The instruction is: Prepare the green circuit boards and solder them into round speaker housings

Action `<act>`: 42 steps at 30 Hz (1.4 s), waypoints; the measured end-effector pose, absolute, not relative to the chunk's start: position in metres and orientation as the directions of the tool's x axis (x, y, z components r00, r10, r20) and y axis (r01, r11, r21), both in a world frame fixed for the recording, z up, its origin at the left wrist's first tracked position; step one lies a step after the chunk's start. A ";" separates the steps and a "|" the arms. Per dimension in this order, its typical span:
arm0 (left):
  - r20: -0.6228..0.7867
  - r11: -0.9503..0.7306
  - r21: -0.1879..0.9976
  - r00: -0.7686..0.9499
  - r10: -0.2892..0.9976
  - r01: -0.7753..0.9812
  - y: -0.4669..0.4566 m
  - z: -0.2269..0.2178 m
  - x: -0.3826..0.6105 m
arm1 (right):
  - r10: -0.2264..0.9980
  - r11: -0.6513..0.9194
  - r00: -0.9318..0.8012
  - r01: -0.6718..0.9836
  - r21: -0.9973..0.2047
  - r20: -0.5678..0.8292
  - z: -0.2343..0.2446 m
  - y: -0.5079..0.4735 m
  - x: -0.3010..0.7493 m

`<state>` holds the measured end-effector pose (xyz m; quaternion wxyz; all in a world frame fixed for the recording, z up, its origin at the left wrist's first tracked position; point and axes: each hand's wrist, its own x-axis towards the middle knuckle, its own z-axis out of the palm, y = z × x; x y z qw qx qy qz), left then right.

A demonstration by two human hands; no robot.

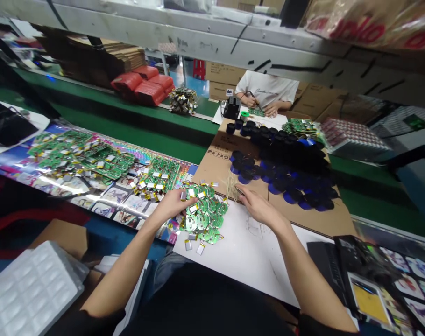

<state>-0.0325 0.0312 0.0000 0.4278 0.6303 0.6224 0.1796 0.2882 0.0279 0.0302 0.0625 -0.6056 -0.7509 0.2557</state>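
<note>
A heap of green circuit boards (207,217) with small silver battery cells wired to them lies on a white sheet (249,254) in front of me. At the heap's left edge is my left hand (173,204), closed, its thumb over the boards and its other fingers partly hidden. Beyond the heap's right side, my right hand (257,205) has its fingers drawn together beside a tangle of thin tan strands (230,186). Whatever those fingertips may hold is too small to make out. A few loose-hanging battery cells (200,248) rest at the near edge of the heap.
Rows of round black-and-blue parts (289,175) stand on a cardboard sheet (216,161) ahead. More circuit boards (89,156) are piled to the left. Across the green bench (128,119), a person in a white shirt (266,88) works on a board. A metal beam (205,39) crosses overhead.
</note>
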 end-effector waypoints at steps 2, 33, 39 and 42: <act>-0.228 0.048 0.624 0.123 0.966 0.780 0.035 -0.001 -0.033 | 0.937 0.126 -0.248 0.897 -0.424 -0.246 0.028 0.031 0.289; 0.086 0.050 0.776 -0.185 0.979 0.629 0.087 0.037 -0.136 | 0.927 -0.323 -0.072 0.341 -0.883 -0.368 -0.012 -0.045 0.312; 0.266 -0.254 0.964 -0.243 0.933 0.080 0.054 0.058 -0.130 | 0.953 -0.169 -0.209 0.227 -0.959 -0.217 0.011 -0.036 0.284; 0.218 -0.234 0.971 -0.195 0.956 -0.060 0.041 0.064 -0.101 | 0.967 0.024 -0.251 0.239 -0.971 -0.038 0.032 -0.031 0.264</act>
